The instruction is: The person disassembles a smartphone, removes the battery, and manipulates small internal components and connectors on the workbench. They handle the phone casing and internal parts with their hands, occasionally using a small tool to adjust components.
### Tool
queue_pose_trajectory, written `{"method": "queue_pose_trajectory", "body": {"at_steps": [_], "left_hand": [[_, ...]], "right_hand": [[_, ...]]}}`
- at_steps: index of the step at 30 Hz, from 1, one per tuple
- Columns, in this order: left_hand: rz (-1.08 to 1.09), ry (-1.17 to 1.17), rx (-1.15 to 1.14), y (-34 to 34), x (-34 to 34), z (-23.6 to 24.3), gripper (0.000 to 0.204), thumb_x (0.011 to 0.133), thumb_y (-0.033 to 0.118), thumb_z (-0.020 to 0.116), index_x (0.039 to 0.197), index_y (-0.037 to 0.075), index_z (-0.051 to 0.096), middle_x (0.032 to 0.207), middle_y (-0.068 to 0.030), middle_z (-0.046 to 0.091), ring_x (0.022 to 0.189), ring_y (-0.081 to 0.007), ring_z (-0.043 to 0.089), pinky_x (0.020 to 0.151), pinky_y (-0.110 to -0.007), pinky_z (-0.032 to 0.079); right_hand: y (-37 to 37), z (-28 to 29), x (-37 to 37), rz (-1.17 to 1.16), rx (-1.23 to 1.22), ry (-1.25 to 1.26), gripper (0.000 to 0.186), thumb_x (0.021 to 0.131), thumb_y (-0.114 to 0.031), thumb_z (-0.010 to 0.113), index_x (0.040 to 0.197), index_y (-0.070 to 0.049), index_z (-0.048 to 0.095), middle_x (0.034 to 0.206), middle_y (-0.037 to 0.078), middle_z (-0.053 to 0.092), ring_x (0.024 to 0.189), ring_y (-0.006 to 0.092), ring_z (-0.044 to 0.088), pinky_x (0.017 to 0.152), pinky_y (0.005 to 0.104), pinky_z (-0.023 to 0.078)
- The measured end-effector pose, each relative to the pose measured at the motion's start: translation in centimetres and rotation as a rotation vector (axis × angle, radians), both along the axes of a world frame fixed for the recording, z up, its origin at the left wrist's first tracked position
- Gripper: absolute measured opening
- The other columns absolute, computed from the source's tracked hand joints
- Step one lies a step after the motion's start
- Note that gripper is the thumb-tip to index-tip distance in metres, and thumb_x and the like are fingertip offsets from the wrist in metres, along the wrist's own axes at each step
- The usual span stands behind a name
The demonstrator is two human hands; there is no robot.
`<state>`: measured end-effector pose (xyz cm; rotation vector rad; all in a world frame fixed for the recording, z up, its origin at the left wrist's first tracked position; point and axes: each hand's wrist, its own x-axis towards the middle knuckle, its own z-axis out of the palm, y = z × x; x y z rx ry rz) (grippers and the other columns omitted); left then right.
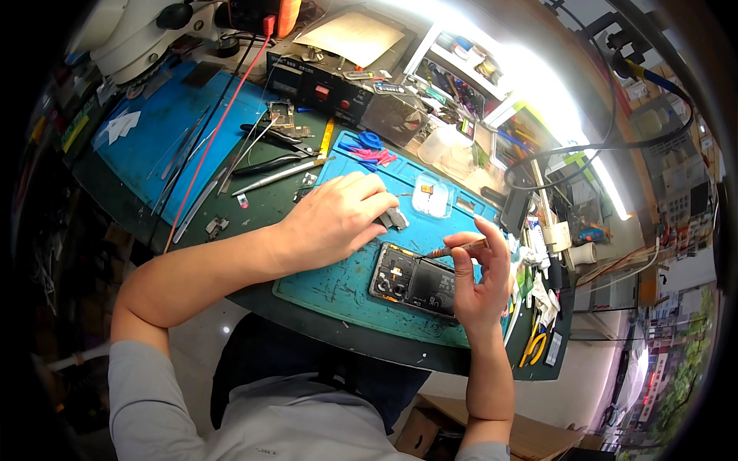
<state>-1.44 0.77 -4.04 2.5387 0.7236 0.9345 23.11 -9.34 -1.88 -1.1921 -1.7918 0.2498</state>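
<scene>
An opened smartphone (432, 286), its dark battery and inner parts bare, lies on the blue work mat (330, 280) in front of me. My right hand (483, 288) is above its right half, thumb and fingers closed on a slim brownish tool (455, 250). The tool's thin dark tip reaches the phone's upper edge; its exact kind is unclear. My left hand (334, 219) hovers over the mat to the upper left of the phone. Its fingers are pinched at a small grey piece (396, 220), whose material I cannot make out.
Beyond my hands are a clear dish (432, 196), blue and pink small tools (373, 152) and a black bench unit (327, 92). Pliers (273, 164) and a silver pen-like tool (269, 182) lie left; yellow-handled pliers (534, 347) lie right. A red cable (219, 127) crosses the left side.
</scene>
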Motion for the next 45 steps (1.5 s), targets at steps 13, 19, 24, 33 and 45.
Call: {"method": "queue_pose_trajectory", "body": {"at_steps": [13, 19, 24, 33, 45], "left_hand": [[0.194, 0.002, 0.149, 1.0, -0.1, 0.2, 0.03, 0.086, 0.018, 0.08, 0.113, 0.007, 0.072, 0.11, -0.0071, 0.068, 0.108, -0.027, 0.063, 0.095, -0.041, 0.05], [-0.073, -0.136, -0.194, 0.4, 1.6, 1.7, 0.035, 0.093, 0.015, 0.076, 0.125, 0.003, 0.067, 0.113, -0.0109, 0.07, 0.103, -0.0299, 0.068, 0.091, -0.042, 0.054], [-0.362, -0.029, -0.584, -0.9, 4.1, 4.5, 0.035, 0.1, 0.017, 0.07, 0.132, 0.003, 0.065, 0.116, -0.0142, 0.075, 0.108, -0.0307, 0.072, 0.088, -0.039, 0.057], [-0.205, -0.146, -0.589, -0.5, 5.9, 2.1, 0.027, 0.084, 0.019, 0.087, 0.093, 0.001, 0.068, 0.085, -0.0126, 0.072, 0.083, -0.0243, 0.073, 0.074, -0.036, 0.056], [-0.255, -0.089, -0.592, -0.4, 5.3, 3.3, 0.041, 0.088, 0.013, 0.081, 0.118, 0.001, 0.056, 0.107, -0.019, 0.072, 0.108, -0.0349, 0.07, 0.084, -0.044, 0.057]], "right_hand": [[-0.2, 0.8, 0.3, 0.089, -0.134, 0.129, 0.04, 0.097, 0.009, 0.065, 0.136, 0.004, 0.061, 0.106, 0.016, 0.076, 0.09, 0.0198, 0.076, 0.081, 0.0308, 0.062], [-0.1, 1.9, -0.7, 0.02, -0.162, 0.17, 0.04, 0.092, 0.005, 0.073, 0.132, 0.0, 0.067, 0.105, 0.014, 0.075, 0.09, 0.0201, 0.075, 0.08, 0.0307, 0.06], [0.8, 3.4, -1.0, -0.044, 0.096, -0.189, 0.039, 0.083, -0.002, 0.082, 0.122, -0.005, 0.076, 0.094, 0.009, 0.07, 0.083, 0.0207, 0.066, 0.072, 0.033, 0.055], [1.2, 3.9, -1.5, 0.016, -0.012, -0.145, 0.038, 0.088, -0.003, 0.078, 0.126, -0.005, 0.075, 0.093, 0.01, 0.069, 0.089, 0.0223, 0.068, 0.078, 0.0338, 0.056], [1.5, 3.8, -1.4, 0.034, 0.035, -0.148, 0.043, 0.091, -0.001, 0.074, 0.134, -0.005, 0.071, 0.097, 0.013, 0.071, 0.089, 0.0188, 0.07, 0.081, 0.0334, 0.057]]}}
